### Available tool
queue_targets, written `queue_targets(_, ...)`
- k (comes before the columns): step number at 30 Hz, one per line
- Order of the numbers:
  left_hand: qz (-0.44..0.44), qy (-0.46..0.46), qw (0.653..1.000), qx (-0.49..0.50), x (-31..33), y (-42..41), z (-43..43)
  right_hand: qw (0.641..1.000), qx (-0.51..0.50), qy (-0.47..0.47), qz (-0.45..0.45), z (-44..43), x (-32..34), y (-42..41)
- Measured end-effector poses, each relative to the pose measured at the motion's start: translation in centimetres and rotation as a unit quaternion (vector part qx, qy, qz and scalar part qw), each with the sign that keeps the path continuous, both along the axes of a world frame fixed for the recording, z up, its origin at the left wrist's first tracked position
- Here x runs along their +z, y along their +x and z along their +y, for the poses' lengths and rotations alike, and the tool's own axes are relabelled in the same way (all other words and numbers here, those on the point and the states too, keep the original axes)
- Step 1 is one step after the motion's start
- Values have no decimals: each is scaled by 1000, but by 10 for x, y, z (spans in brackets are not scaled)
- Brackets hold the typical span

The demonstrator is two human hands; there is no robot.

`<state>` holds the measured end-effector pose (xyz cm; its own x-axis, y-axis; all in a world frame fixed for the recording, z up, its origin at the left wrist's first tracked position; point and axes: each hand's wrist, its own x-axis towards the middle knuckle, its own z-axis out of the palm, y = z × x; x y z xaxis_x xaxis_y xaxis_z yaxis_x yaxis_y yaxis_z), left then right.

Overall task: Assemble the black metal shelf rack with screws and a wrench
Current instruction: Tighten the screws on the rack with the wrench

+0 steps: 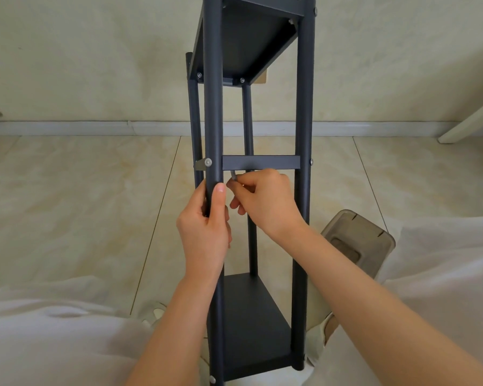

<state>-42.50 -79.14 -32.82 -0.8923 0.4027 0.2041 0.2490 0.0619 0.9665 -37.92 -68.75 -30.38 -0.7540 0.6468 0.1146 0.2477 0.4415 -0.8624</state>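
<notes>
Black metal shelf rack (pixel 301 112) upright on tiled floor (pixel 81 204), centre of frame, running from bottom edge up past top. Left hand (pixel 207 227) clenched round near left post (pixel 213 121), thumb up along its front, just below a silver screw (pixel 208 162). Right hand (pixel 265 201) immediately right of it, under the middle crossbar (pixel 261 162), fingertips pinching a small grey wrench (pixel 232 175) whose tip points up toward the bar's left end. Hands nearly touching. Bottom shelf panel (pixel 251 316) between the forearms, lower centre; upper shelf panel (pixel 251 43) seen from below, top centre. Translucent grey plastic container (pixel 357 240) on floor, right of rack, behind right forearm; contents not discernible. White baseboard (pixel 81 127) across mid-frame. White cloth-covered knees (pixel 53 344) lower left and lower right. Far posts partly hidden behind near ones.
</notes>
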Motion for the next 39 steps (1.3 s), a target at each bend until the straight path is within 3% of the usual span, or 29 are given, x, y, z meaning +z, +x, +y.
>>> queue_targets(20,15,5,1000,14,-5,-8,-2,978,-10,157,140,-4,-44,-31)
queue_targets(26,8,9,1000,12,-6,-9,-2,981,9,150,120,-4,-42,-31)
queue_targets(31,10,15,1000,13,-4,-10,-2,993,40,108,-2,-3,-40,-21)
queue_targets(39,0,21,1000,9,-3,-9,-4,999,5,49,-6,-1,-25,-7)
